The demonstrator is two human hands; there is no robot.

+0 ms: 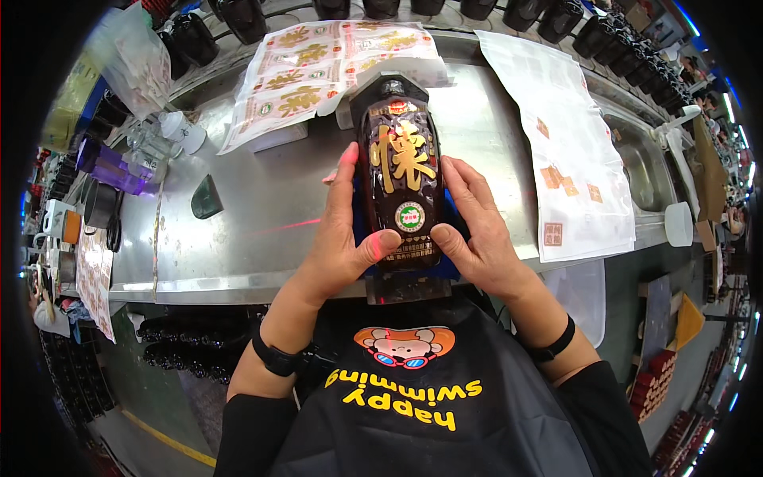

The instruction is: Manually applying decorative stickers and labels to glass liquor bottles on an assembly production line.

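A dark brown glossy bottle (pixel 404 208) lies on its back in front of me, its neck pointing away. Large gold characters and a small green-and-white round emblem decorate its face. Beneath it sits a dark holder (pixel 409 289) with some blue at the sides. My left hand (pixel 343 230) is against the bottle's left side, thumb pressed on the lower face and fingers stretched along the edge. On the opposite side, my right hand (pixel 481 230) mirrors this, its thumb at the lower right of the face. Both hands touch the bottle; its underside is hidden.
A sheet of gold decals (pixel 298 67) lies at the back left of the metal table (pixel 262 238). To the right are a white sheet with a few orange decals (pixel 568 151) and a sink (pixel 636 143). A dark green flat piece (pixel 207 197) rests left. Several dark bottles (pixel 560 20) line the back.
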